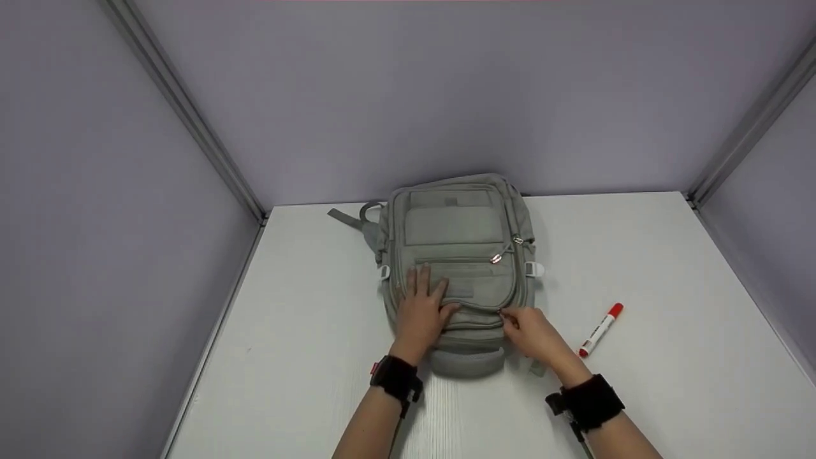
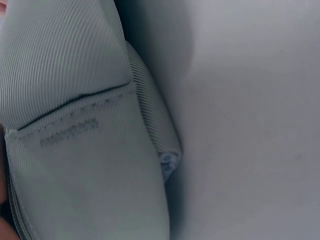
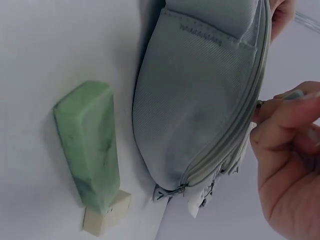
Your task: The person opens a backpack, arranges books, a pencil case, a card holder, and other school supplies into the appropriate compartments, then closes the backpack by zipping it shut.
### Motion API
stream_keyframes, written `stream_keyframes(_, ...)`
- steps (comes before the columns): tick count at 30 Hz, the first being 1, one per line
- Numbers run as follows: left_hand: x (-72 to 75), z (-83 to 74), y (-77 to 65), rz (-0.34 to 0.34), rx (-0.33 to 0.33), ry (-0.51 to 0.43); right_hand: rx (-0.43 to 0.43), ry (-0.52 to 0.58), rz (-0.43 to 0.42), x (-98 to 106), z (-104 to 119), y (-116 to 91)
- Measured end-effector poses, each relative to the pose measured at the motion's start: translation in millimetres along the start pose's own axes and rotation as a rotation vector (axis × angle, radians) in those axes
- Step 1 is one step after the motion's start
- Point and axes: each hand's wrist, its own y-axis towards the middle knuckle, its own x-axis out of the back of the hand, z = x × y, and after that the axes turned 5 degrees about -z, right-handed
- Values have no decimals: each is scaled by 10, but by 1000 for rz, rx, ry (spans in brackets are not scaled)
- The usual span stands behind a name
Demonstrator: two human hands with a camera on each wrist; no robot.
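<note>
A grey-green backpack (image 1: 456, 223) lies on the white table with its front pockets facing up. My left hand (image 1: 419, 315) rests on its lower front with fingers spread and extended. Beside it, my right hand (image 1: 532, 331) pinches a small zipper pull at the right end of a curved zipper (image 1: 475, 307). The right wrist view shows the thumb and index finger (image 3: 285, 115) together at that zipper edge. In the left wrist view the backpack's ribbed side (image 2: 85, 175) fills the left part, and only bits of fingers show at its edge.
A white marker with red ends (image 1: 601, 329) lies on the table (image 1: 669, 331) right of the backpack. A strap (image 1: 350, 218) sticks out at the far left. A green elongated piece (image 3: 92, 145) with a beige bit (image 3: 106, 214) lies beside the bag. Panels enclose the table behind and at both sides.
</note>
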Motion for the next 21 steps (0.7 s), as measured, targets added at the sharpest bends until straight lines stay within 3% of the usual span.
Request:
stream_keyframes(8,45,-6,7,4,-1,-10,-34,65,-39,-83,147,-60)
stream_keyframes(15,60,-22,16,-4,-9,-19,-14,8,-138,-172,246,-90)
stream_keyframes(21,88,-8,8,-20,-23,-29,15,-1,-120,-267,355,-96)
